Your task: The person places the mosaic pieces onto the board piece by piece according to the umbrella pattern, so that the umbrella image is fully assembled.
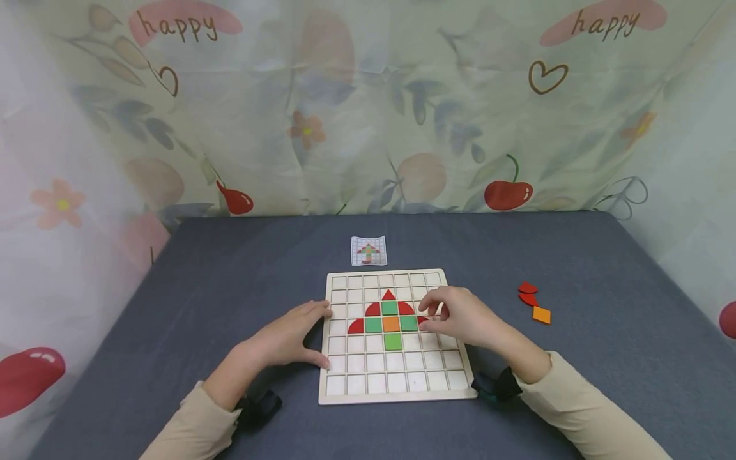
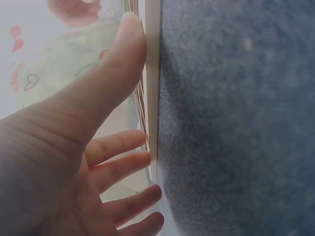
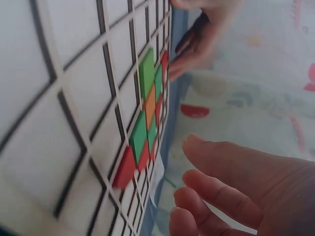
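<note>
A wooden grid board point(image 1: 397, 398) lies on the table with a pattern of flat coloured pieces in its cells. An orange square point(image 1: 391, 324) has teal squares point(image 1: 373, 325) around it, a lighter green square point(image 1: 393, 342) below, and red rounded pieces point(image 1: 355, 327) on the sides. A red triangle point(image 1: 388, 295) tops the pattern. My left hand point(image 1: 287, 333) rests at the board's left edge, thumb and fingers spread. My right hand point(image 1: 462, 314) hovers by the rightmost red piece point(image 3: 125, 169), which it partly hides in the head view; the right wrist view shows nothing between its fingers.
Behind the board lies a small pattern card point(image 1: 369, 251) showing a similar coloured figure on a grid. To the right are two loose red pieces point(image 1: 528, 299) and an orange square tile point(image 1: 542, 315). A printed cloth point(image 1: 368, 128) hangs behind the dark table.
</note>
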Demonstrator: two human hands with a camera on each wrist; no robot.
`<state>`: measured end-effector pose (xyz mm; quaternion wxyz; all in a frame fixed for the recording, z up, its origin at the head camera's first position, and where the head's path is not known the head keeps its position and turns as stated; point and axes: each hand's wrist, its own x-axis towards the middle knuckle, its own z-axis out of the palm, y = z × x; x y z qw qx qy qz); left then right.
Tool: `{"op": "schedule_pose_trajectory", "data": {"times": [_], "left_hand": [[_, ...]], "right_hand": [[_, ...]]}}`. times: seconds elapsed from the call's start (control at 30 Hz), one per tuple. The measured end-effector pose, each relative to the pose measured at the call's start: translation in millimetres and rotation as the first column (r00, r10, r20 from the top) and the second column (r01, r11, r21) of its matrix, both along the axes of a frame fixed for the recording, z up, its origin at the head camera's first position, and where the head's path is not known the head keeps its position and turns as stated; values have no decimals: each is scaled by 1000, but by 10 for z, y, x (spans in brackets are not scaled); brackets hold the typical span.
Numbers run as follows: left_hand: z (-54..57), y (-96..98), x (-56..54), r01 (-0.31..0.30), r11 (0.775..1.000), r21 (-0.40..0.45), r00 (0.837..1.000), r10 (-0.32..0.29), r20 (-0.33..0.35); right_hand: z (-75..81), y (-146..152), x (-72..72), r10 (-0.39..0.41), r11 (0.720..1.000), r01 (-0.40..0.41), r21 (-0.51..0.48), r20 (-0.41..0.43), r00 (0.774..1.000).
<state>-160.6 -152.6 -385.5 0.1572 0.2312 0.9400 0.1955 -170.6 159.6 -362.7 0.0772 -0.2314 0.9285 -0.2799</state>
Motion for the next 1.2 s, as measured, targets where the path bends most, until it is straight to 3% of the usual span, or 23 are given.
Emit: {"op": "schedule_pose_trajectory", "data": {"times": [0.33,0.63,1.07,1.2], "left_hand": [[30,17,-12,0,1000,-25,999,0,-34],[4,10,-18,5,1000,-16,999,-6,-43],[3,10,-23,5,1000,-15,999,-6,-43],[12,7,-21,11,1000,-15,999,-12,-47]], "right_hand": [[127,452,-110,-135,991,134,-23,-28,990],[119,972,-283,-241,970,241,15,43,970],[87,1552,-331,-232,969,216,119,148,961],[57,1671,-315,-246,963,217,158,198,949]]}}
